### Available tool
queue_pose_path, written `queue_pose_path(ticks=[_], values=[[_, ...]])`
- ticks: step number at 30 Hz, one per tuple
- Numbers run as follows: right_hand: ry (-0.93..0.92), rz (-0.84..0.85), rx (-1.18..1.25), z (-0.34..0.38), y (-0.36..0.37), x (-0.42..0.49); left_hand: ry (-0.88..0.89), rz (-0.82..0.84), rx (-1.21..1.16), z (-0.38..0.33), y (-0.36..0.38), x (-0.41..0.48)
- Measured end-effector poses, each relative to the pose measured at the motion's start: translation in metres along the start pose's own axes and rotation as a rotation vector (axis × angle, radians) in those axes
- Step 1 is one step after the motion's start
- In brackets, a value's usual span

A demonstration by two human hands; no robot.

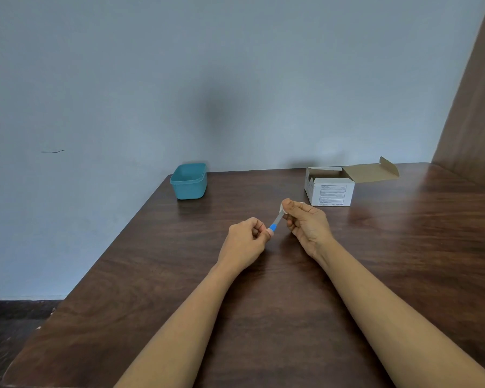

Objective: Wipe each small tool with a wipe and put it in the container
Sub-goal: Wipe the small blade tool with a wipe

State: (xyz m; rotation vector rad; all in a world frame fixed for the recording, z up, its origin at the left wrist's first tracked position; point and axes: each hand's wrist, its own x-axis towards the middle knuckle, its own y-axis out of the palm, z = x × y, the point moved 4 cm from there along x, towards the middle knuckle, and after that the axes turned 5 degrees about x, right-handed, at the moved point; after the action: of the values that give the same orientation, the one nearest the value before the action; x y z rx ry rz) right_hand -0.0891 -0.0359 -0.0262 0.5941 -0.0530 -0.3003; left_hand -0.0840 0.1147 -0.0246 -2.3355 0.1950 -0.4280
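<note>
A small tool (275, 222) with a blue handle and a grey metal blade is held above the middle of the wooden table (263, 303). My left hand (244, 242) pinches its blue handle end. My right hand (305, 222) pinches a small white wipe (281, 208) around the blade's far tip. The teal plastic container (189, 181) stands open, without a lid, at the table's far left corner, well away from both hands.
An open white cardboard box (331, 189), flap folded back, sits at the back right of the table. A grey wall runs behind the table, and a brown wooden panel (476, 107) stands at the right. The table's left edge drops to a dark floor.
</note>
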Motion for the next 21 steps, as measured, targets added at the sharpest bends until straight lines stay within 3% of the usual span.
queue_pose_path(ticks=[21], values=[[0.012,-0.02,0.007,-0.0008,-0.0024,0.0035,0.007,0.028,0.04,-0.0036,-0.0003,-0.0014]])
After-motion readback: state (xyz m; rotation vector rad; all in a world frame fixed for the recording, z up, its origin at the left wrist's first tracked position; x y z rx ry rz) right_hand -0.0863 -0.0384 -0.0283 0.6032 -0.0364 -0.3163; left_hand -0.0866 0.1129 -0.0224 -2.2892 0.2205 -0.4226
